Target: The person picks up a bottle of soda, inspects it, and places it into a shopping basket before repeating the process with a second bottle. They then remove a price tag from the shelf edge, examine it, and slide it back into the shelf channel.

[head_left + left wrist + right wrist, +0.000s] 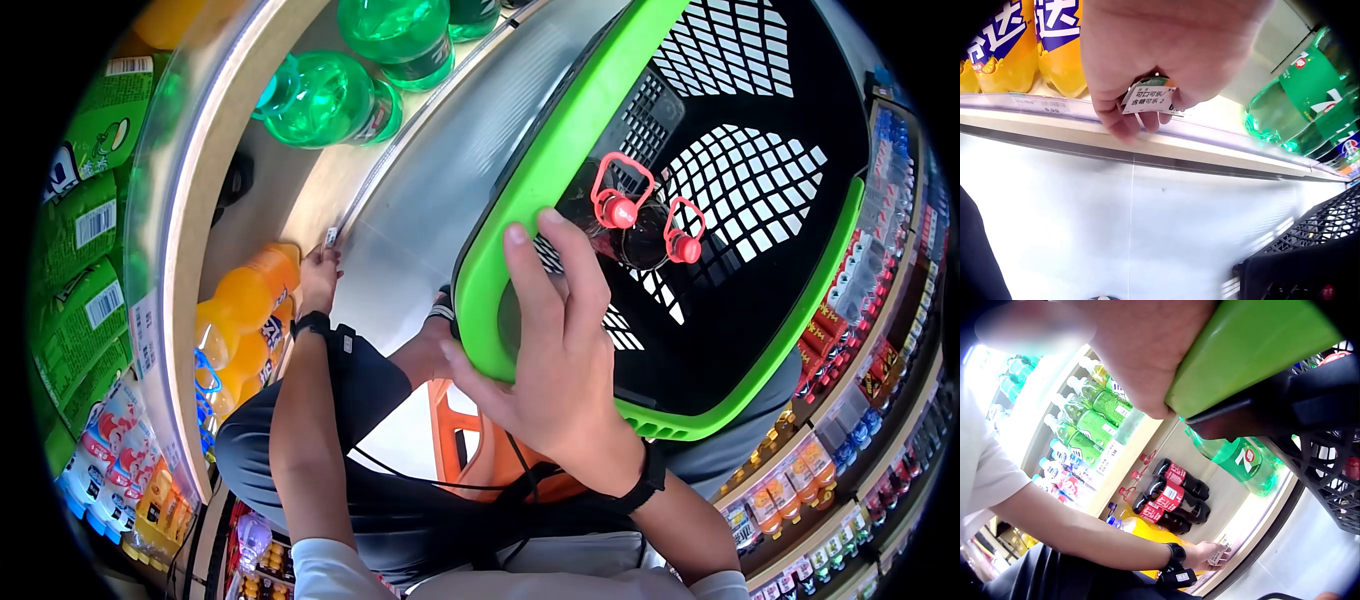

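Down at the low shelf's front edge, my left hand (318, 280) pinches a small white price tag (1150, 97) printed with black characters. The tag curves between thumb and fingers in the left wrist view. My right hand (555, 360) grips the bright green rim of a black shopping basket (575, 150), fingers lying over the rim and thumb on its outer side. The basket stands tilted in the head view. Inside it lie dark cola bottles (645, 245) with red caps and red carry loops, their lower parts partly hidden.
Orange soda bottles (240, 320) stand on the shelf beside the left hand. Green soda bottles (325, 100) stand farther along it, with cola bottles (1169, 494) behind. Green packs (90, 220) fill the shelf above. More stocked shelves (800, 470) run along the right.
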The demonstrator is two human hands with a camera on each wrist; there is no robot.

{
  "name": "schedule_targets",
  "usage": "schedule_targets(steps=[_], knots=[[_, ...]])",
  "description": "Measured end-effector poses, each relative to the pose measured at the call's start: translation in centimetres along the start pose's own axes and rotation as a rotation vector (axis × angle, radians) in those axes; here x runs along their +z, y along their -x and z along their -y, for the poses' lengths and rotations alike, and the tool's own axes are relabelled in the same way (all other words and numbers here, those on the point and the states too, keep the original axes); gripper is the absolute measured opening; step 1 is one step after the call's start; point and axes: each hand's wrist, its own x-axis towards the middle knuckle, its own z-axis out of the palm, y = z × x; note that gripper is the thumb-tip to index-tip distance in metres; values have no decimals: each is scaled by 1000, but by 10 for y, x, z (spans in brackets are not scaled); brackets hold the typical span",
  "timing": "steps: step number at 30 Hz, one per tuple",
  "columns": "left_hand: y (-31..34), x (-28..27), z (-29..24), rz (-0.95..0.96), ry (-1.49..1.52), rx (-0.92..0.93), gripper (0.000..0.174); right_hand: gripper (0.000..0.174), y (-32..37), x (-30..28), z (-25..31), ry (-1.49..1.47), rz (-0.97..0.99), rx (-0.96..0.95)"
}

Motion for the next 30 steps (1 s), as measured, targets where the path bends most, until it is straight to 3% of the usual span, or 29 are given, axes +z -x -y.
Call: schedule_targets(steps=[2, 5, 10, 13, 19, 22, 28, 30], knots=[[-4, -2, 13, 5, -85, 49, 33, 80, 0, 0, -1, -6, 1, -2], [6, -1, 6, -21, -197, -37, 32, 87, 2, 3, -7, 28, 20, -46], [2, 6, 14, -94, -222, 209, 29, 84, 1, 3, -7, 45, -5, -54], [9, 9, -3, -126, -238, 147, 29, 77, -1, 3, -2, -13, -24, 6], [8, 20, -10, -155, 123, 29, 23, 75, -1, 3, -2, -19, -24, 3], [7, 22, -8, -206, 149, -20, 22, 75, -2, 3, -3, -26, -28, 0], [12, 24, -5, -223, 184, 13, 22, 77, 0, 3, -2, -34, -8, 10], [8, 23, 3, -237, 70, 52, 23, 77, -1, 2, -1, -29, -2, 20]])
